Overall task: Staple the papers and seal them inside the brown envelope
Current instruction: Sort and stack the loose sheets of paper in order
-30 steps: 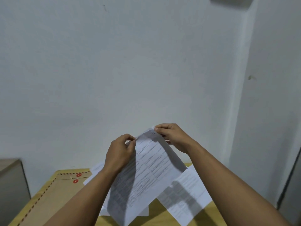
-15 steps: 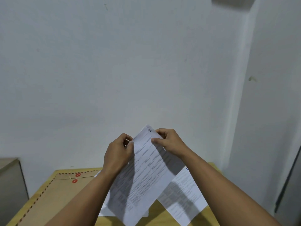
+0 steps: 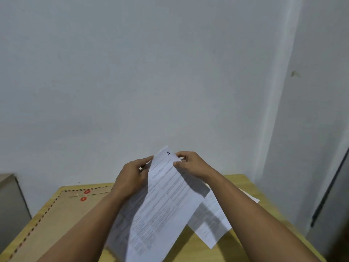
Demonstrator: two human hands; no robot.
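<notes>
Starting at the left edge of the light wooden tabletop [image 3: 234,179], the big brown paper envelope [image 3: 56,220] with the red-and-dark striped border and two red string-tie discs lies flat with its flap end toward the far edge, and I'd guess it's parked there so it's out of the way but ready once the pages are joined. Next over, the left hand [image 3: 132,180] is pinching the left side of the top edge of the white printed sheets [image 3: 160,201], fingers curled onto the paper, not loose. The sheets are lifted off the tabletop and tilted, top corner (marked with a "1") pointing up toward the wall, the lower part drooping down toward the near edge. The right hand [image 3: 190,163] grips the same top end from the other side, thumb on the front face and fingers behind. Holding both sides of the top like that looks like squaring the pages up so the corners match before a staple goes in, though I can't tell how many sheets are in the bundle. Further right, more white printed pages [image 3: 213,224] still lie flat on the tabletop toward its right edge, partly under the right forearm, probably waiting to join the stack. No stapler in sight anywhere, so stapling hasn't started.
</notes>
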